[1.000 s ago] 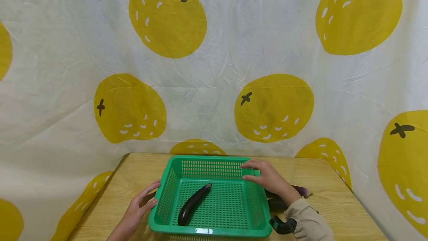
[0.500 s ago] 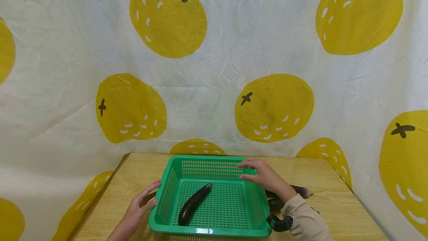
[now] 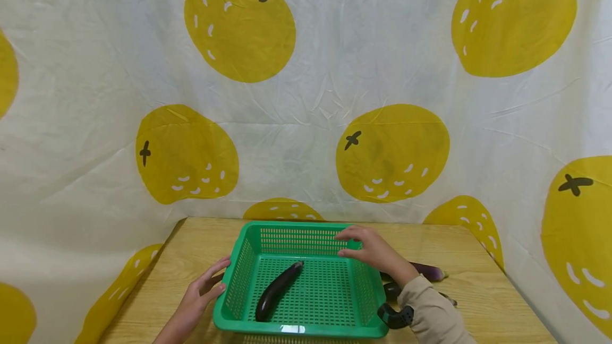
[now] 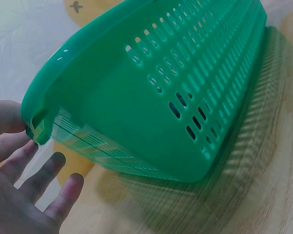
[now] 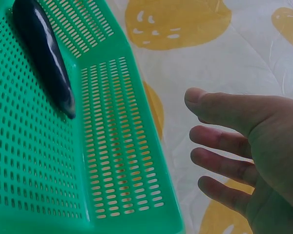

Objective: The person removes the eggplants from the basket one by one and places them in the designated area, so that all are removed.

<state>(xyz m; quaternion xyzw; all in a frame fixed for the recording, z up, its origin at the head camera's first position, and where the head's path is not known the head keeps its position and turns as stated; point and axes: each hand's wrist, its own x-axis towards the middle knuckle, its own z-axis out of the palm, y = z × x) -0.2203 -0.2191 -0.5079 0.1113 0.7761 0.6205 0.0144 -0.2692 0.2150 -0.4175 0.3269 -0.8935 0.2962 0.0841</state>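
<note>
A green plastic basket (image 3: 306,328) with slotted walls stands on the table, and one dark eggplant (image 3: 279,291) lies slantwise on its floor. My left hand (image 3: 201,293) is at the basket's left side, fingers spread; the left wrist view has its fingertips (image 4: 27,148) against the rim corner. Over the basket's right back corner hovers my right hand (image 3: 373,251), thumb and fingers apart with nothing between them. In the right wrist view that hand is clear of the basket wall (image 5: 122,146). Behind the right arm, more eggplants (image 3: 430,272) lie on the table, partly hidden.
The wooden table (image 3: 478,280) ends at a pale curtain (image 3: 287,163) printed with yellow fruit. A dark strap device (image 3: 396,316) sits on the right wrist, close to the basket's right front corner. Another dark eggplant (image 3: 392,291) lies beside the basket's right wall.
My right hand has drifted slightly left over the basket, baring more of the eggplants behind the arm. The left hand, basket and the eggplant inside have stayed put.
</note>
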